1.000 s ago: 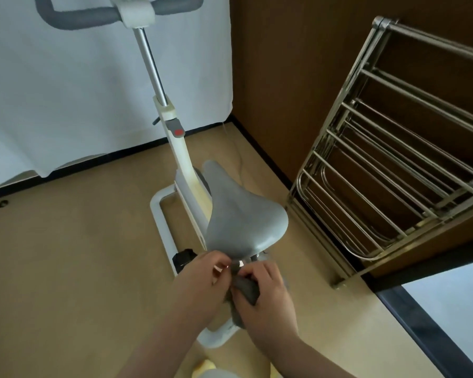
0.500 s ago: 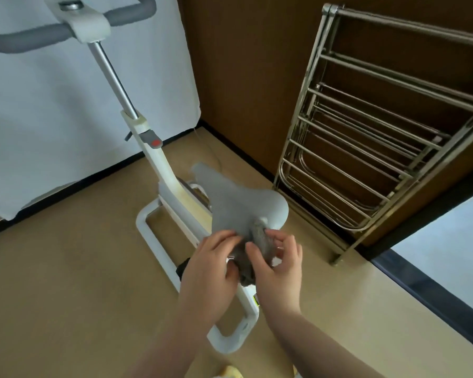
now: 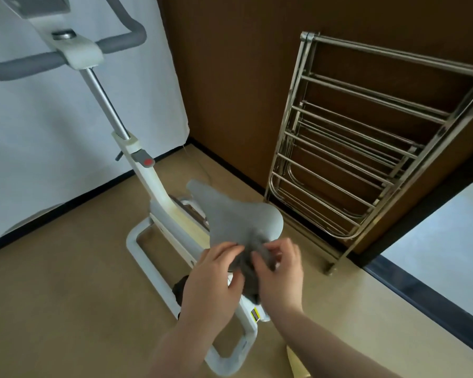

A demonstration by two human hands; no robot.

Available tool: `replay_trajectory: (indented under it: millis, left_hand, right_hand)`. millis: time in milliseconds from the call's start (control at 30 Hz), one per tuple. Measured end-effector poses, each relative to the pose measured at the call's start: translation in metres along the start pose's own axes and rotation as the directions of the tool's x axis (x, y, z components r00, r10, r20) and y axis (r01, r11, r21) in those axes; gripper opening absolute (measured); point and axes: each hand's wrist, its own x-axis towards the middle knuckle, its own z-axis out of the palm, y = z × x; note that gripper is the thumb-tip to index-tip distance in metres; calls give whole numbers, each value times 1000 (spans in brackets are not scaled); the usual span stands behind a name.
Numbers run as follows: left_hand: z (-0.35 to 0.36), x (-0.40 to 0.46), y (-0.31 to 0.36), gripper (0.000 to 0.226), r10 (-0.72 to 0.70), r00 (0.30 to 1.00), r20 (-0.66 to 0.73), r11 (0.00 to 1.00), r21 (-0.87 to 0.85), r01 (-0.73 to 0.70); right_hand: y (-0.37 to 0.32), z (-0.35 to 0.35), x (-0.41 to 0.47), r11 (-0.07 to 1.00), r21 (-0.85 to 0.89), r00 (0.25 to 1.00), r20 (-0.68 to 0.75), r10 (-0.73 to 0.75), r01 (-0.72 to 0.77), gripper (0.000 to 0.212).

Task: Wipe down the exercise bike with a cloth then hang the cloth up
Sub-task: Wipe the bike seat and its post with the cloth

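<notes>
Low in the middle of the frame, the left hand [image 3: 212, 279] and the right hand [image 3: 280, 274] both pinch a bunched dark grey cloth [image 3: 247, 264] between curled fingers, just at the rear edge of the grey saddle [image 3: 238, 216]. Under them runs the white base of the exercise bike [image 3: 153, 257], standing on a tan floor [image 3: 52, 282]. Its post rises to grey handlebars [image 3: 25, 64] at upper left. At right, a folded metal drying rack [image 3: 366, 148] leans against a brown wall [image 3: 230, 77].

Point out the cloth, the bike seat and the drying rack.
cloth [image 3: 250, 261], head view, bunched middle between the hands.
bike seat [image 3: 238, 216], head view, centre of the grey top.
drying rack [image 3: 347, 166], head view, a middle rung.
</notes>
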Motion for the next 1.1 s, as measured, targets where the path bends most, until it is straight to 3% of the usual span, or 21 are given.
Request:
replay_trajectory:
  millis: [67, 200, 333, 467, 600, 700, 833, 967, 1100]
  left_hand:
    - [0, 2, 0, 37, -6, 1000, -14, 1000, -12, 6]
    - [3, 5, 4, 36, 12, 1000, -24, 1000, -15, -12]
    - [10, 10, 11, 37, -2, 1000, -23, 1000, 8, 2]
    - [19, 13, 18, 38, -32, 998, -47, 999, 30, 33]
    - [31, 19, 32, 36, -49, 993, -107, 996, 69, 57]
    - [40, 23, 43, 34, -78, 984, -161, 991, 95, 95]
    - [48, 23, 47, 36, -133, 958, -254, 983, 86, 159]
    - [56, 22, 55, 32, -200, 932, -302, 972, 56, 226]
    - [63, 22, 55, 30, -205, 911, -357, 968, 62, 243]
  right_hand:
    - [-2, 0, 1, 999, 3, 995, 86, -54, 54, 22]
    - [9, -8, 26, 993, 47, 992, -58, 109, -106, 18]
    - [7, -18, 25, 984, -120, 983, 144, -114, 132, 27]
    - [10, -32, 54, 984, -177, 998, 64, -9, 20, 25]
    - [14, -40, 60, 905, -245, 925, 251, -287, 347, 26]
    - [17, -45, 77, 906, -278, 936, 241, -255, 318, 27]
    - [16, -51, 89, 803, -276, 805, 463, -371, 528, 24]
    - [14, -52, 112, 872, -255, 859, 423, -288, 418, 25]
    - [16, -57, 118, 760, -200, 685, 611, -397, 618, 21]
